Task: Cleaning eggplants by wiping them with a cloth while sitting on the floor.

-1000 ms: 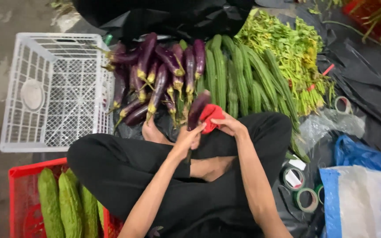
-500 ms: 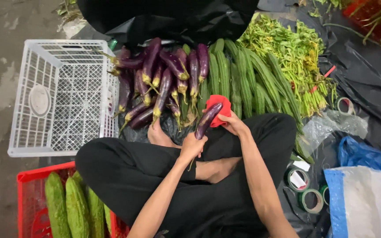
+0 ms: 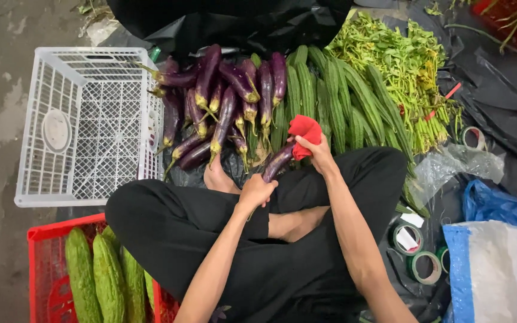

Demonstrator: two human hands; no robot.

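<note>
The left hand (image 3: 257, 191) has its grip around the stem end of a long purple eggplant (image 3: 278, 162), which looks smooth, light and a bit slippery, while the right hand (image 3: 318, 152) presses a soft red cloth (image 3: 304, 133) on its far end.

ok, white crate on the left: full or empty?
Empty. The white crate stands upright, its lattice bottom bare in the head view; the eggplants lie piled beside it, none inside.

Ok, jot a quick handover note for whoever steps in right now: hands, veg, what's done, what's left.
Left hand: grips the stem end of one purple eggplant.
Right hand: presses a red cloth on the eggplant's upper end.
Eggplant pile lies ahead beside the ridged gourds.
White crate holds no vegetables.
Done: cannot tell.
Left: the eggplant in hand is mid-wipe.
</note>
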